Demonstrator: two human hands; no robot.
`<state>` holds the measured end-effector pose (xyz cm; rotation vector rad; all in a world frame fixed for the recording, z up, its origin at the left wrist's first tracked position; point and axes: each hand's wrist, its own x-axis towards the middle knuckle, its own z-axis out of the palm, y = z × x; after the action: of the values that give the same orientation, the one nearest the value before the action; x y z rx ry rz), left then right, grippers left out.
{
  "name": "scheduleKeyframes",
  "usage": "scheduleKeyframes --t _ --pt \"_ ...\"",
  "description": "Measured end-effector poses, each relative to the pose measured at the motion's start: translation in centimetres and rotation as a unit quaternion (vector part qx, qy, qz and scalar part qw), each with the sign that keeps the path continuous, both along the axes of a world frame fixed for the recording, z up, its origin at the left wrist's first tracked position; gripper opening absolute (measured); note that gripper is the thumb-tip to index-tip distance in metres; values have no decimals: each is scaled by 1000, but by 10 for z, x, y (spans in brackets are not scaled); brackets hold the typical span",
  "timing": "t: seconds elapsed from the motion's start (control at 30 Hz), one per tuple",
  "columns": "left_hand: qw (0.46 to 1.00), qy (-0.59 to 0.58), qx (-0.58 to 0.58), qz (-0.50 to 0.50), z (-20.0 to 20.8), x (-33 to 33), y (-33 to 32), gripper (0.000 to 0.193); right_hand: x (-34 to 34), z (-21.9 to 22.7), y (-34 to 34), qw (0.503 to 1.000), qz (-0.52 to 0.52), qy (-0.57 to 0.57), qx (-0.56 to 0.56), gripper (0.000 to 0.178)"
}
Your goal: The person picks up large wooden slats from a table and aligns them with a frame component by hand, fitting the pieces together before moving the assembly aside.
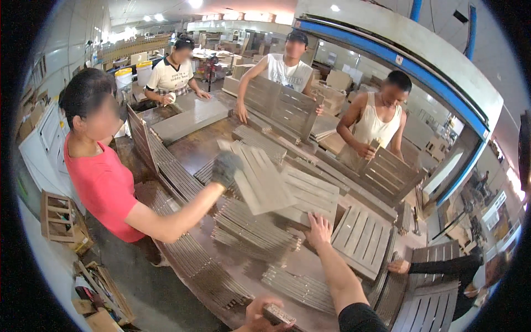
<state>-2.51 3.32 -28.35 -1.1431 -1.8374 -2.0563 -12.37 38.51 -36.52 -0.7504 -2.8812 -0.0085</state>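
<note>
Right hand [318, 229]: reaches forward, palm down, fingers spread flat on the near edge of a slatted panel [311, 195]. Pressing on it, not closed round anything.
Left hand [259, 312]: at the lower edge, fingers clenched round a small block [278, 315], seemingly a sanding block; held just above the tabletop [193, 146] rim.
Panel: lies flat on top of a stack of slats [251, 228] mid-tabletop, partly under another panel held tilted by a gloved hand [225, 167] of the person in the red shirt [105, 191].
Step in hand: judged to be steadying the panel for work with the block.
Next move calls for: bringing the block up to the panel while the right hand keeps it flat; the tilted panel overlaps it and would need to be out of the way.
Around: a second flat panel [363, 239] just right of the wrist; slat bundles [298, 288] near the front edge; three more people across the tabletop handling larger panels.
Obstructions: crowded surface, co-worker's arm crossing the near left.
</note>
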Motion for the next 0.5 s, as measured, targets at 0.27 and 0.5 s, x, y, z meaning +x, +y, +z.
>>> scheduleKeyframes --t 0.27,0.5 --pt "966 -180 135 -129 -33 18 3 44 37 37 7 997 26 42 57 43" --pt "982 -141 49 -115 -12 4 14 50 137 248 10 987 -34 157 29 25"
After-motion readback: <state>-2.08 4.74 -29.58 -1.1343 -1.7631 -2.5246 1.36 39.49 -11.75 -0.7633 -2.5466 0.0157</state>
